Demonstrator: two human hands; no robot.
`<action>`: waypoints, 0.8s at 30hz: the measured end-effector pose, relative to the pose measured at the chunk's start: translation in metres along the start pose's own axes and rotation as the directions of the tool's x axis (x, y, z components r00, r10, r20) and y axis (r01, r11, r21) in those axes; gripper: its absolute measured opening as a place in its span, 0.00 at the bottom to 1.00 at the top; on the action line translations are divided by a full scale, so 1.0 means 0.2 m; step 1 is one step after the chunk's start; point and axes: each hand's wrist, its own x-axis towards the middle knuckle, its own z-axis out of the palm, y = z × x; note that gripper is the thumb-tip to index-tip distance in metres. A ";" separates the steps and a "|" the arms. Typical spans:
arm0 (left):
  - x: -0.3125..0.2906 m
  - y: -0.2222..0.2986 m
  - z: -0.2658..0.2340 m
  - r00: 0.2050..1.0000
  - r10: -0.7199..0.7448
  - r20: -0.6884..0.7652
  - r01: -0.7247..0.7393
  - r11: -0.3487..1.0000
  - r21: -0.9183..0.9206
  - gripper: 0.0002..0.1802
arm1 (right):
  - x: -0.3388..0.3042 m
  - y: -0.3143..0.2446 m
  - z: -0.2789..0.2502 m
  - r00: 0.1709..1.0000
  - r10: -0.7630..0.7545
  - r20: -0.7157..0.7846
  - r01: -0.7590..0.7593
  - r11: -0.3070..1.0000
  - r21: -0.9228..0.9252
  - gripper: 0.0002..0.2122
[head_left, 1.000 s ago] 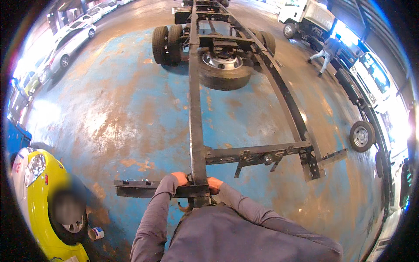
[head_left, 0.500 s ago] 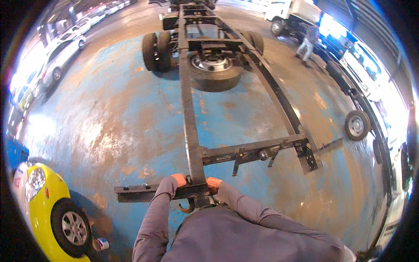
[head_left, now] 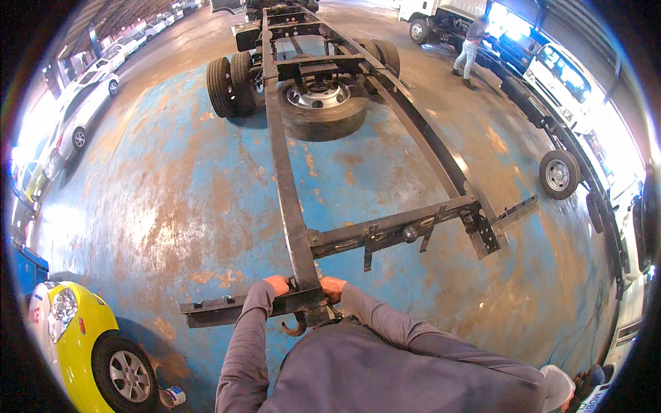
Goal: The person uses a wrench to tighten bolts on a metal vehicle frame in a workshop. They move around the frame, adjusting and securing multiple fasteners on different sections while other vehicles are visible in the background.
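Note:
My left hand is at the left side of the end of a black truck chassis rail, above a short dark crossbar fixed there. On the rail's other side my right hand presses in close with its fingers curled. Both hands look closed, but what lies in the fingers is too small or hidden to make out. Below the rail end hangs a curved, rusty hook. A rear cross member with a round knob and hanging brackets joins this rail to the right-hand rail.
A spare wheel sits between the rails, with dual tyres beyond. At lower left are a yellow car and a small tin. A person stands far right near trucks; a white cap shows at lower right.
The view has shifted slightly, so the chassis sits a little further left. Both hands stay at the rail end. The white cap has come into view at lower right.

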 end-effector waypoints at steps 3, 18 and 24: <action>0.03 -0.08 0.04 1.000 -0.004 0.001 0.004 1.000 -0.008 0.24 | 0.04 -0.11 -0.08 0.998 0.047 0.043 -0.048 0.998 0.030 0.22; 0.02 0.04 -0.01 0.999 -0.032 -0.002 0.032 0.999 0.012 0.26 | -0.04 0.37 0.34 0.970 0.242 -0.004 -0.242 0.969 -0.041 0.10; -0.07 0.07 -0.07 0.997 -0.017 0.072 0.016 1.000 0.012 0.25 | 0.06 0.19 0.23 0.988 0.147 -0.041 -0.152 0.974 -0.166 0.05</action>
